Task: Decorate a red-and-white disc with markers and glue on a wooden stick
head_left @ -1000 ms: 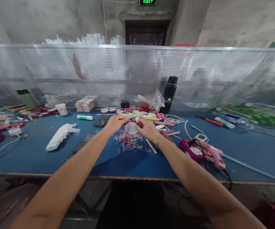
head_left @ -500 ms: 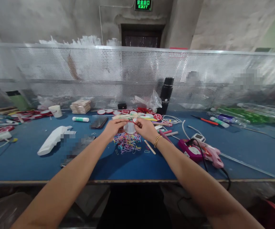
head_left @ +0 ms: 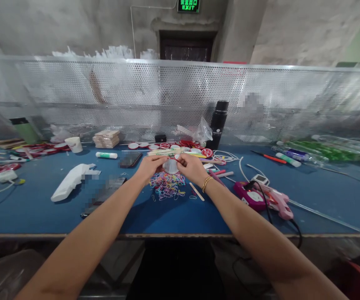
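Note:
My left hand (head_left: 150, 167) and my right hand (head_left: 191, 166) meet over the middle of the table, fingers bent and closed. Between them is a small whitish, translucent cup-shaped piece (head_left: 170, 166), gripped near its upper edge from both sides. A bit of red shows by the fingertips; what it belongs to is too small to tell. Directly below lies a pile of coloured paper clips or small bands (head_left: 166, 185). A flat wooden stick (head_left: 196, 191) rests just right of the pile. Behind the hands are more sticks (head_left: 164, 153) and round red-and-white discs (head_left: 206, 153).
A black bottle (head_left: 219, 125) stands behind my right hand. To the right lie a purple box (head_left: 249, 196), a pink glue gun (head_left: 278, 204) and cables. On the left are a white crumpled piece (head_left: 72, 182), a glue stick (head_left: 106, 155), a paper cup (head_left: 73, 144) and dark phone-like objects (head_left: 130, 159).
The view has shifted very slightly. Both hands stay at the whitish piece, with only small movements of the fingers.

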`<state>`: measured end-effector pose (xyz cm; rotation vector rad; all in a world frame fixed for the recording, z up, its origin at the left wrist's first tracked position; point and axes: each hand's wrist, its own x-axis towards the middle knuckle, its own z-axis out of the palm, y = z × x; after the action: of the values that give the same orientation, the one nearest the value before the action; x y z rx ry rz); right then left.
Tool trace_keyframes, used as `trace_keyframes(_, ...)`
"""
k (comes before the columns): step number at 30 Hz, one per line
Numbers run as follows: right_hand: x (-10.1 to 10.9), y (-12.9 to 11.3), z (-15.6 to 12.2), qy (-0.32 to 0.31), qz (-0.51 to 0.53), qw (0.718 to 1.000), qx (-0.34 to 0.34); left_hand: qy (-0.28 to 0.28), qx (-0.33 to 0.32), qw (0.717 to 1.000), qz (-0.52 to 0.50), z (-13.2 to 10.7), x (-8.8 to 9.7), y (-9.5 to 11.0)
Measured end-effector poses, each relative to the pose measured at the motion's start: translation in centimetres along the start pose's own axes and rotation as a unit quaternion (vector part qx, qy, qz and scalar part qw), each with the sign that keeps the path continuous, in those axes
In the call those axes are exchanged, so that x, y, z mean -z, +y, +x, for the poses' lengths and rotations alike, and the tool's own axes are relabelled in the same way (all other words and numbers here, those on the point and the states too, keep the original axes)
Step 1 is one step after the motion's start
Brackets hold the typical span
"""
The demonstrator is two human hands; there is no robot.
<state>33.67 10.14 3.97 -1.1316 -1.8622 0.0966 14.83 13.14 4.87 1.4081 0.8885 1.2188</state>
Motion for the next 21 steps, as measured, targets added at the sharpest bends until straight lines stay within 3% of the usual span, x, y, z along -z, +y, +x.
trace_keyframes(12,0.0,-0.1,-0.1,-0.005,0.005,1.000,0.003,0.010,0.024,0.999,-0.027,-0.5,-0.2,0.7)
trace_keyframes(21,-0.2,0.2,-0.1,-0.017,0.012,1.000,-0.006,-0.011,0.010,1.000,-0.009,-0.1,-0.5,-0.4)
